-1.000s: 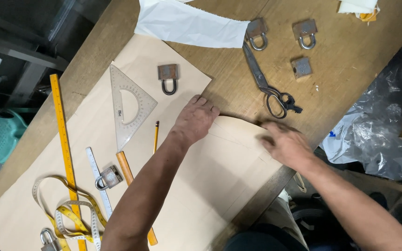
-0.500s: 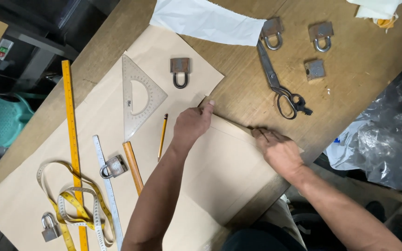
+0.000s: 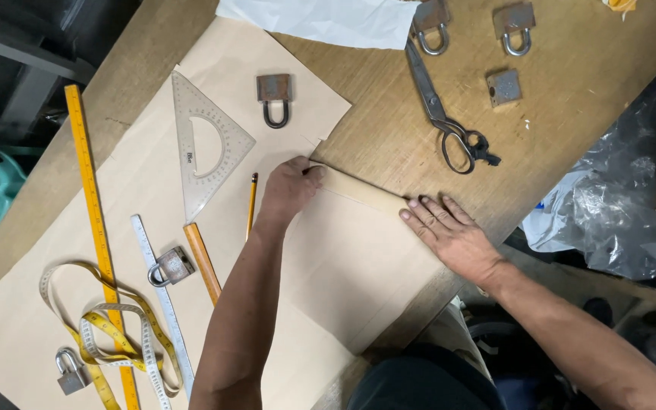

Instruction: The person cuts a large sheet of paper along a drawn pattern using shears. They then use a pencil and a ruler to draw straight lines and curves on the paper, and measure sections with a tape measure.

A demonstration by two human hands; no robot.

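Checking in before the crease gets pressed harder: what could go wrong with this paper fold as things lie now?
The left hand and right hand press only the ends of the fold; the unpressed middle might crease crooked. The pencil lies beside the left wrist and could get knocked. The paper's near corner overhangs the table edge and may bend.

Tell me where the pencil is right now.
In the head view, the pencil lies on the tan paper, between the clear set square and the left hand.

One head-worn camera looks steeply down from close above at the wooden tabletop (image 3: 389,129), tilted diagonally across frame.
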